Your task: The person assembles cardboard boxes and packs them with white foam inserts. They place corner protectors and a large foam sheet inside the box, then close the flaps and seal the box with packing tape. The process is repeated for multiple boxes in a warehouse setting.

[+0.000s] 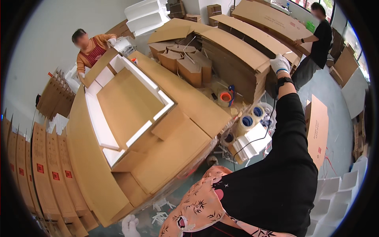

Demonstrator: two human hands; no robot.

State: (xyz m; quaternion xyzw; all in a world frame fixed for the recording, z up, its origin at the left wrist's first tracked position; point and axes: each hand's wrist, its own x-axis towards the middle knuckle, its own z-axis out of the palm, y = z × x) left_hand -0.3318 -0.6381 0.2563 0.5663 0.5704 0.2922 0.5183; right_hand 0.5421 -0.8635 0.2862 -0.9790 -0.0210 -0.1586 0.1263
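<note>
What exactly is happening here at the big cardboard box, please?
A large open cardboard box lined with white foam strips lies on the work surface. The person's gloved right hand reaches to the stack of flat cardboard sheets; the gloved left hand hangs low beside the box. A co-worker holds the far end. Tape rolls lie nearby.

The right arm, in a black sleeve, stretches far forward, its white-gloved right hand (280, 63) raised, while the white-gloved left hand (129, 226) hangs low.
</note>
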